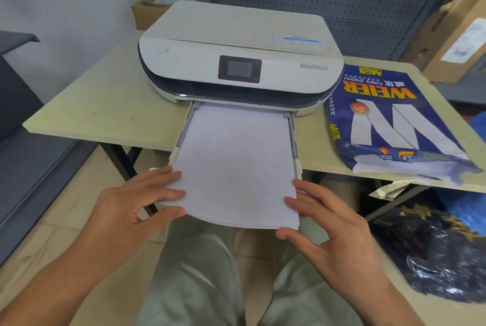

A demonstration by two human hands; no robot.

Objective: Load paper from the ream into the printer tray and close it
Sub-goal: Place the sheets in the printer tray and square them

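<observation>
A white printer [236,47] stands on a pale table [105,105]. Its tray [293,136] is pulled out toward me over the table's front edge. A stack of white paper [236,162] lies in the tray, its near end sticking out past the tray. My left hand [136,204] grips the stack's near left corner, thumb under, fingers on top. My right hand [323,220] holds the near right corner the same way. The blue ream wrapper [389,120], torn at its near end with white sheets showing, lies right of the printer.
Cardboard boxes stand behind the printer [150,10] and at the far right [455,34]. A dark plastic bag [434,252] and a blue bag [470,207] lie on the floor under the table's right side. My legs [210,273] are below the tray.
</observation>
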